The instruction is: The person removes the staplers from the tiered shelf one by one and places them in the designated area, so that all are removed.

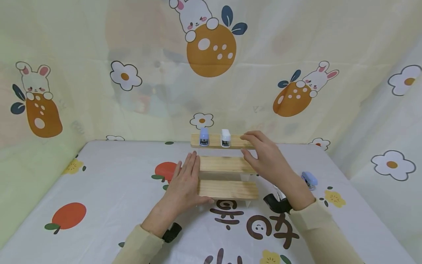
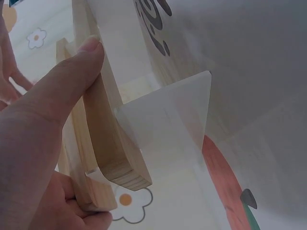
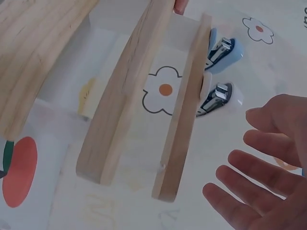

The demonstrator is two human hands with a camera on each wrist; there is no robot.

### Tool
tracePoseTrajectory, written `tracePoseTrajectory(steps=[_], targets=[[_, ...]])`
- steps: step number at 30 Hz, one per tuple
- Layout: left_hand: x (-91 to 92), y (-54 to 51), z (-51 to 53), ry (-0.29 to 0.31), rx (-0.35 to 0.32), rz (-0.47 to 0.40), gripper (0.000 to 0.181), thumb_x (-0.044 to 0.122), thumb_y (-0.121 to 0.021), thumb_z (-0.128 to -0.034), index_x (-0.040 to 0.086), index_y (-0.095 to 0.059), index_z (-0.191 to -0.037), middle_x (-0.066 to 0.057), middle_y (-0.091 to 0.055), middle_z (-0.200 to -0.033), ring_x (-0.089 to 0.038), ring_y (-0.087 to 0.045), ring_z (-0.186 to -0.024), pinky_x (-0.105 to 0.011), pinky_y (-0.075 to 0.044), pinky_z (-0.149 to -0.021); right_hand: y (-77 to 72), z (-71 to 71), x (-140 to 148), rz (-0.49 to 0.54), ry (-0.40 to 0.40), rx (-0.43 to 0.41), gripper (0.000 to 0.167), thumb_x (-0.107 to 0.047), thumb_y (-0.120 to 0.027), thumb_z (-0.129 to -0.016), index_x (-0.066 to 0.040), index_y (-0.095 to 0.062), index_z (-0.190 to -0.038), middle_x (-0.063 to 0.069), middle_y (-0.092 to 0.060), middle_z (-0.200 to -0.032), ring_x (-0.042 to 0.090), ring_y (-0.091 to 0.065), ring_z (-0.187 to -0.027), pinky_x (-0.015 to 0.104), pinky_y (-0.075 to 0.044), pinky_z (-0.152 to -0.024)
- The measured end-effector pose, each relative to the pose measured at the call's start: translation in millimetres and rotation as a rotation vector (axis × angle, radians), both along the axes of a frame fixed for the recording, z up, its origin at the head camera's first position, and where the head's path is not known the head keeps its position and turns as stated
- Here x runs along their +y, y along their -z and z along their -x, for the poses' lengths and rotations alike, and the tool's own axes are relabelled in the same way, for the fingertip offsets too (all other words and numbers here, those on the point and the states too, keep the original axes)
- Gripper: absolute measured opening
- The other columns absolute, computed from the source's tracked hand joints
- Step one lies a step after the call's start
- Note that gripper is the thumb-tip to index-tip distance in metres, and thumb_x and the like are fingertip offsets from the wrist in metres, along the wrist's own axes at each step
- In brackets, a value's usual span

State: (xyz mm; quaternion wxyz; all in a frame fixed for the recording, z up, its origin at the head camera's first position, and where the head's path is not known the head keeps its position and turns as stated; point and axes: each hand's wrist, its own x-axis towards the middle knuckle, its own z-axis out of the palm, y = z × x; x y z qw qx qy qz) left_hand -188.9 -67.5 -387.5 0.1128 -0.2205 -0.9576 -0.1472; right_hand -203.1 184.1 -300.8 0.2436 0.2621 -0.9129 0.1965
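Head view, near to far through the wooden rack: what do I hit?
Lower board → middle board → top board, carrying a blue stapler and white stapler side by side → small flower print on the backdrop.

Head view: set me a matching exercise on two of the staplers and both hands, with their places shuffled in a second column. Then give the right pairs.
Things
1. White stapler
2. Blue stapler off the shelf
3. Left hand
4. Right hand

Places
A. Against the left side of the shelf
B. On the table, to the right of the shelf
C. At the right end of the back plank
D. On the back plank, beside the second blue stapler

Right pairs: 1-D, 2-B, 3-A, 4-C
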Motion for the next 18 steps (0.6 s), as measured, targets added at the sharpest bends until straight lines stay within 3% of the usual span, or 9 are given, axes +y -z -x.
tracePoseTrajectory(steps=[7,18], targets=[[2.1,-0.3,0.8,0.006,-0.014,-0.011,0.138,0.061,-0.09,-0.0554,-0.004,-0.02,-0.155,-0.019,-0.021,-0.164,-0.032,-0.018,-0.154,-0.052,-0.02,-0.124,4.2,9.8,-10,0.018,-0.003,0.006,0.039,-0.007,-0.072,-0.089,0.003,-0.061,-0.125,0.018,-0.058,-0.127,0.033,-0.062,-0.112,0.047,-0.056,-0.093],[0.0,-0.6,1.1,0.002,-0.011,0.0,0.138,0.063,-0.089,-0.0557,-0.005,-0.021,-0.155,-0.019,-0.02,-0.164,-0.032,-0.018,-0.154,-0.053,-0.02,-0.124,2.3,26.8,-33,0.007,-0.016,-0.077,0.052,-0.012,-0.072,-0.089,0.002,-0.053,-0.136,0.018,-0.052,-0.136,0.033,-0.062,-0.112,0.046,-0.055,-0.093]])
